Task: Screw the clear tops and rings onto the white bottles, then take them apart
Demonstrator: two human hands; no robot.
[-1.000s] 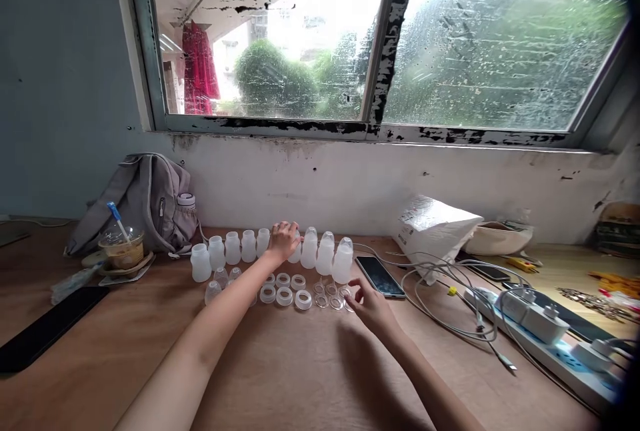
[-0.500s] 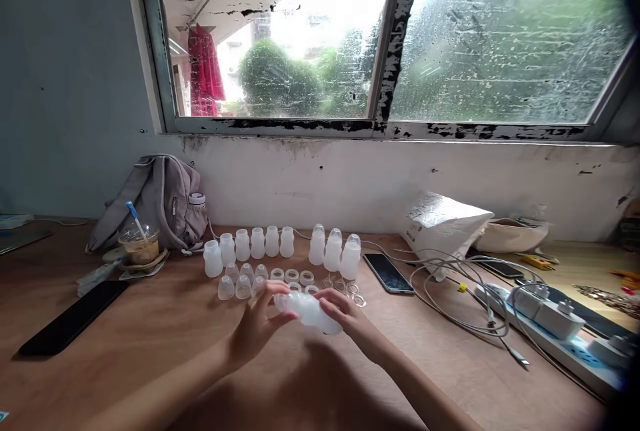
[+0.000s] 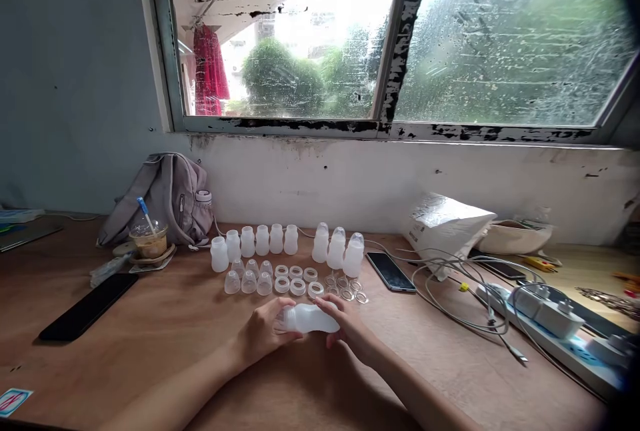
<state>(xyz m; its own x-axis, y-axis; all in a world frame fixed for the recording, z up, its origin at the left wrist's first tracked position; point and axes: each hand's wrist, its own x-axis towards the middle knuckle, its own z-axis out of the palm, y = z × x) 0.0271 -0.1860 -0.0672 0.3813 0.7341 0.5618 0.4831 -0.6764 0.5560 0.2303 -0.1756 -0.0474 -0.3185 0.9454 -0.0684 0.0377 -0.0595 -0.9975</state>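
Above the near part of the table, a white baby bottle (image 3: 311, 317) lies sideways between my two hands. My left hand (image 3: 270, 325) is closed round its clear-capped end, and my right hand (image 3: 345, 323) grips the base end. Just beyond stand clear dome caps (image 3: 249, 282), white screw rings (image 3: 297, 287) and thin clear rings (image 3: 346, 294), each kind grouped in rows. Behind these is a line of several open bottle bodies (image 3: 262, 241). Three capped bottles (image 3: 337, 249) stand to their right.
A black phone (image 3: 87, 307) and an iced drink cup (image 3: 150, 241) are at left, by a grey backpack (image 3: 167, 201). To the right lie another phone (image 3: 390, 271), a silver-white bag (image 3: 445, 227), tangled cables (image 3: 425, 294) and a power strip (image 3: 555, 334).
The bottle has come slightly lower and more level in my hands, uncovering the caps and rings behind it. My view has shifted a little to the left.
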